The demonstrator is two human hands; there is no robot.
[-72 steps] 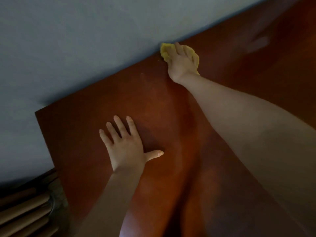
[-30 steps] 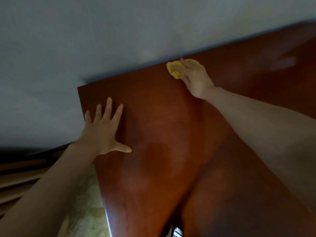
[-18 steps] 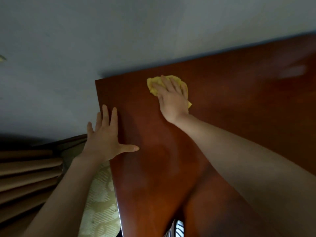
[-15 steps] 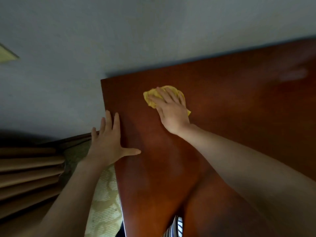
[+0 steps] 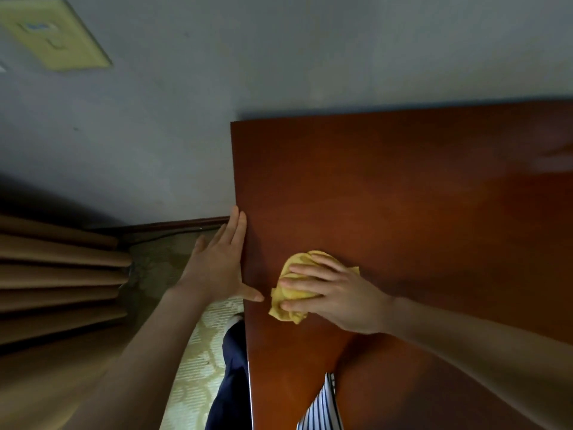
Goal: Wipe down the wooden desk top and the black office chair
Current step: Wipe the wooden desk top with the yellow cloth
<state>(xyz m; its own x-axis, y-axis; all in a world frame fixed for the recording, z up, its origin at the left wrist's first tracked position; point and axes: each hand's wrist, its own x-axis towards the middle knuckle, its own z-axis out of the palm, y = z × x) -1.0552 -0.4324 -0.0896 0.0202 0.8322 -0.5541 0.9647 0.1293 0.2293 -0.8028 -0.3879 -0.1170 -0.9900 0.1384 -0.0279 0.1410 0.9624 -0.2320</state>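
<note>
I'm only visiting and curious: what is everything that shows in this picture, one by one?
desk top: one, reddish-brown wood, right half, against the wall
cloth: one, yellow, bunched, on the desk top near its left edge
wall: one, grey-blue, across the top
wall plate: one, pale yellow-green, top left on the wall
curtain folds: several, tan, far left
baseboard: one, dark brown, foot of the wall
floor covering: one, cream, patterned, left of the desk
dark garment: one, navy, bottom, beside the desk edge
striped fabric: one, blue-white, bottom centre
left hand: one, fingers straight along the desk's left edge
right hand: one, fingers pressing on the cloth
</note>
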